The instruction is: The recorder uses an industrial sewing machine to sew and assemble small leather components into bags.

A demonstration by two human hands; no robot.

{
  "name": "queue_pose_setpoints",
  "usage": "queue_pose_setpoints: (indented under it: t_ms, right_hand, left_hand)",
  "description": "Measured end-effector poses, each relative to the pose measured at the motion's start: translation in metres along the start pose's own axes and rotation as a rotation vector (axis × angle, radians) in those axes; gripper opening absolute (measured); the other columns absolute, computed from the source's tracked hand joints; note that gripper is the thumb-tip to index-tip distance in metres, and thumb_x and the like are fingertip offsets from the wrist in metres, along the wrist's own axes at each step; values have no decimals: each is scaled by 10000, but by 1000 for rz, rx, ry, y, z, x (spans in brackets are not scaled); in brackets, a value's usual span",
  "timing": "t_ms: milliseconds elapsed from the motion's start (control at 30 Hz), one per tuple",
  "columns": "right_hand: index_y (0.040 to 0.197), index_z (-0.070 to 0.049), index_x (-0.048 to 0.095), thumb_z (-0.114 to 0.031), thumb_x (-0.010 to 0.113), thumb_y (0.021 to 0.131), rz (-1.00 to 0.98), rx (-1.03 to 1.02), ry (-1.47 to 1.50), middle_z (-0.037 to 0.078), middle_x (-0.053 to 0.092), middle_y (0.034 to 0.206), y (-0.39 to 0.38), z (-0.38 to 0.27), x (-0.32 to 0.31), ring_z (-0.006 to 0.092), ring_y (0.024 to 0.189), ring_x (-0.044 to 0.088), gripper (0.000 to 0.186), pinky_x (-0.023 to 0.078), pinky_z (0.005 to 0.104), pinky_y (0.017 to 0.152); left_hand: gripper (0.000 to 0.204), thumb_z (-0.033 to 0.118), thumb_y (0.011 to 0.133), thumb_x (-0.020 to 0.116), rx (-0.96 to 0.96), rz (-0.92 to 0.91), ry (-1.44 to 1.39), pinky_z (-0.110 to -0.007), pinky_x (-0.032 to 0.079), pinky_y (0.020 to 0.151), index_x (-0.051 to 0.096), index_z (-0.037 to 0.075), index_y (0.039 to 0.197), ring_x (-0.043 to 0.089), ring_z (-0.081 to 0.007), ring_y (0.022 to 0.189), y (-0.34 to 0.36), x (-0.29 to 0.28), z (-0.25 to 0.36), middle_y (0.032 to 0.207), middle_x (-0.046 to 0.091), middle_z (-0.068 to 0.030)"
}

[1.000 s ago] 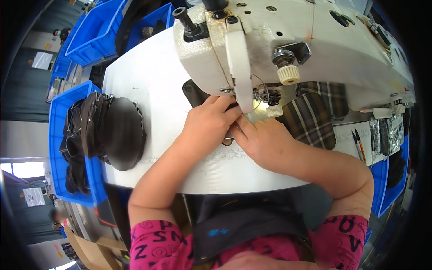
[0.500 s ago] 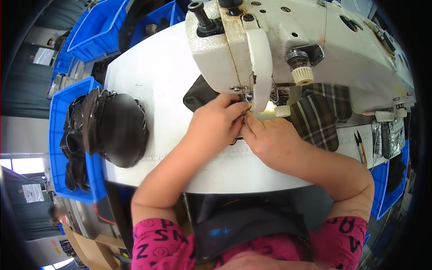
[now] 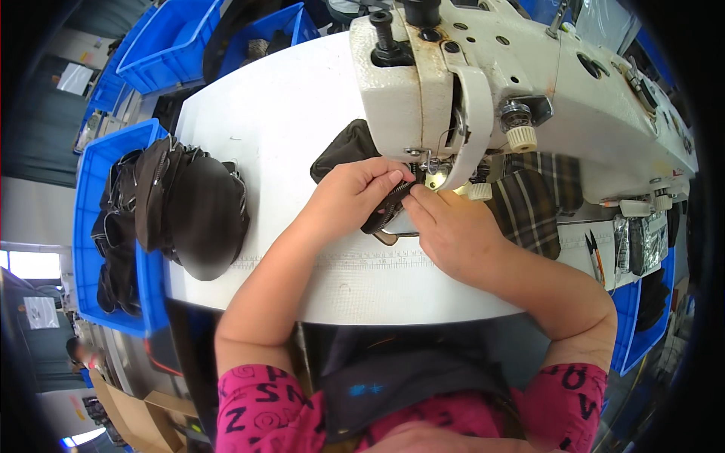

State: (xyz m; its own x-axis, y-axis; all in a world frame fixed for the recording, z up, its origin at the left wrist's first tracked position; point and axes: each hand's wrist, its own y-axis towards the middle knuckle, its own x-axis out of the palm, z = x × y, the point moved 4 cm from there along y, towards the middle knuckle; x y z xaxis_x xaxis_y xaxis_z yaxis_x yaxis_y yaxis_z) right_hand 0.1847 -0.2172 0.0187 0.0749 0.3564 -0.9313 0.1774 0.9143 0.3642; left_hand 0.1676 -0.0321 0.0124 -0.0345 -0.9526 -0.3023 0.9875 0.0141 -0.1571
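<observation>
A white industrial sewing machine (image 3: 423,90) stands over the worktable. Beneath its needle and presser foot lies dark fabric with a metal zipper (image 3: 385,211), part of a dark pouch-like piece (image 3: 340,147) behind my hands. My left hand (image 3: 355,192) grips this zippered piece, thumb and fingertips on its edge just in front of the foot. My right hand (image 3: 455,234) presses its bent fingertips onto the zipper from the right, close to my left fingers. Two plaid fabric pieces (image 3: 521,211) lie right of my hands under the machine arm.
A stack of dark zippered pieces (image 3: 200,215) rests at left beside a blue bin (image 3: 94,181). More blue bins (image 3: 162,41) stand behind. Scissors (image 3: 595,257) and plastic packs (image 3: 646,241) lie right, near another bin (image 3: 627,325). A person (image 3: 79,355) is far left.
The machine sits farther right in the picture, as the view has shifted. My hands have drawn slightly apart and more of the zipper shows between them.
</observation>
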Motion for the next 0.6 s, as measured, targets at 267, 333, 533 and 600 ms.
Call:
queue_pose_setpoints:
  t_ms: [267, 333, 533, 600]
  right_hand:
    - [1156, 44, 684, -111, 710, 745, -15, 56, -26, 124, 620, 1169, -1, 5, 9, 234, 981, 596, 439, 520, 340, 645]
    - [1175, 49, 683, -107, 710, 744, 23, 29, -46, 123, 617, 1160, -1, 4, 9, 232, 976, 595, 460, 519, 334, 634]
    - [1178, 58, 683, -95, 708, 741, -25, 44, -37, 113, 605, 1109, 2, 1, 10, 222, 931, 601, 463, 519, 315, 594]
    - [1169, 59, 682, -92, 708, 741, 12, 23, -37, 112, 601, 1095, 1, 1, 8, 220, 918, 608, 455, 526, 324, 606]
  left_hand:
    - [619, 79, 789, 768, 340, -87, 776, -412, 541, 812, 596, 179, 1376, 640, -302, 954, -29, 0, 28, 977, 691, -67]
    - [519, 9, 754, 735, 394, 143, 825, -417, 545, 790, 636, 172, 1237, 626, -289, 931, -28, -3, 34, 898, 639, -41]
    - [368, -17, 705, 725, 818, 599, 884, -373, 494, 723, 654, 158, 1021, 584, -243, 845, -16, -4, 23, 872, 609, -17]
    - [356, -34, 675, 720, 736, 627, 910, -385, 489, 715, 636, 131, 980, 596, -273, 858, -12, -5, 16, 888, 628, -29]
